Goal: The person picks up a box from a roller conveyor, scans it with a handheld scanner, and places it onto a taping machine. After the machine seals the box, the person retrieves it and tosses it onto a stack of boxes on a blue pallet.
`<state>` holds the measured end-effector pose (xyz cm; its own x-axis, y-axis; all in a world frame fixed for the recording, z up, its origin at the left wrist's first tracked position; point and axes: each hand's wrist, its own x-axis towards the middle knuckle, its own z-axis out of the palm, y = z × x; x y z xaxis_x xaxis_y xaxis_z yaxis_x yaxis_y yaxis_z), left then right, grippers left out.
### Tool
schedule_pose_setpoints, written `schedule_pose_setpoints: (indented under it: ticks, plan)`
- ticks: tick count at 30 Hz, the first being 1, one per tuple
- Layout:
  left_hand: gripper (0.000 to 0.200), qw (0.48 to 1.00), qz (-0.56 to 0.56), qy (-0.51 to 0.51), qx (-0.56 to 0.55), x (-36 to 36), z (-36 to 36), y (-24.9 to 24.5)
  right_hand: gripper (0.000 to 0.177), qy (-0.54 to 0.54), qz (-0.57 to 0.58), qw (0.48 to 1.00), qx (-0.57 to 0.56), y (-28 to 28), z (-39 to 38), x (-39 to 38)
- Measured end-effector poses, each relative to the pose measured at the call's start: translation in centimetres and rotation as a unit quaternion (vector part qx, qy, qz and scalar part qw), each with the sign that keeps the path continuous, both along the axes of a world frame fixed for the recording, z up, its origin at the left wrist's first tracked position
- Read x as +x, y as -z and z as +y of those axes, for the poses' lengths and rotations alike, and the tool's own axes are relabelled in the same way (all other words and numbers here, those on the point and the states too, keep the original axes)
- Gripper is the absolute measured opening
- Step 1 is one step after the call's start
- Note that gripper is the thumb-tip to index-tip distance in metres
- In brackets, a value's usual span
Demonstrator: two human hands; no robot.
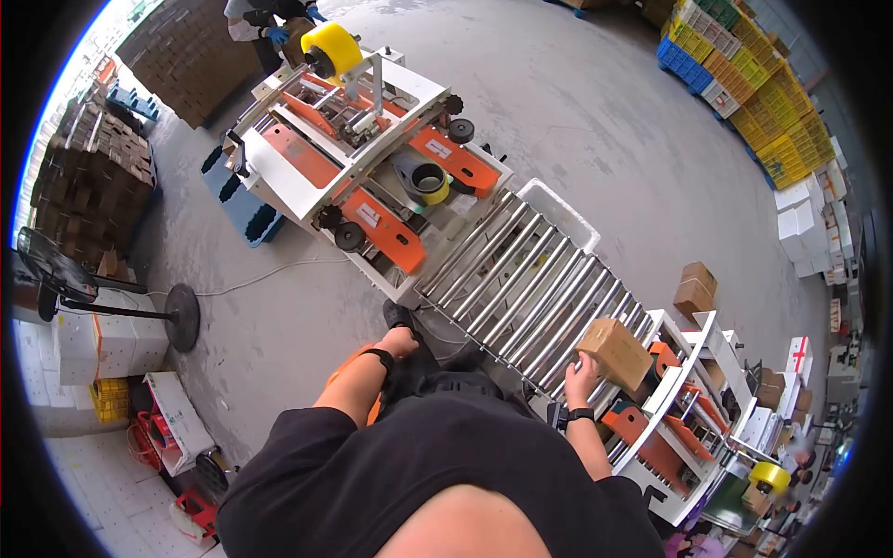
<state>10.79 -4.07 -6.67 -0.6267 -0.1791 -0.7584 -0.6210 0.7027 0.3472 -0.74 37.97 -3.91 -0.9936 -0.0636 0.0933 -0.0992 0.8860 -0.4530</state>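
Note:
My right hand, with a dark band on the wrist, touches the near left end of a brown cardboard box; its fingers lie against the box's side. The box rests on the metal rollers, at the mouth of the right-hand carton sealing machine. My left hand, also with a dark wristband, hangs beside my leg with its fingers curled. The inside of that hand is hidden. Beneath the left forearm an orange edge shows.
A second sealing machine with a yellow tape roll stands at the left end of the rollers. Another carton sits on the floor beyond. A fan stands at left. Yellow crates are stacked far right. A gloved person handles a carton at the back.

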Motion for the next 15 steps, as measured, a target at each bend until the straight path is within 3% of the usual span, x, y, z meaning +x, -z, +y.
schedule_pose_setpoints:
  ticks: [4, 5, 8, 9, 12, 15]
  plan:
    - [0.030, 1.000, 0.011, 0.015, 0.017, -0.6, 0.2, -0.3, 0.040, 0.031, 0.066, 0.997, 0.030, -4.7, 0.7, -2.1]
    - [0.029, 1.000, 0.015, 0.014, 0.021, -0.6, 0.0, 0.2, 0.063, 0.048, 0.025, 0.996, 0.077, -4.8, 1.6, -2.4]
    - [0.029, 1.000, 0.007, 0.004, 0.029, -0.6, -0.2, -0.6, 0.092, 0.041, -0.113, 0.975, 0.185, -8.3, 2.0, -3.4]
    - [0.029, 1.000, 0.004, 0.004, 0.024, -0.5, -0.2, -0.8, 0.113, 0.029, -0.194, 0.952, 0.233, -8.1, 2.7, -4.3]
    - [0.030, 1.000, -0.004, -0.007, 0.015, 0.1, -0.4, -0.9, 0.117, -0.011, -0.234, 0.921, 0.312, -7.2, 4.5, -6.9]
    - [0.032, 1.000, 0.009, -0.006, 0.002, 1.1, -0.7, -0.2, 0.123, -0.012, -0.246, 0.925, 0.290, -6.0, 4.7, -9.8]
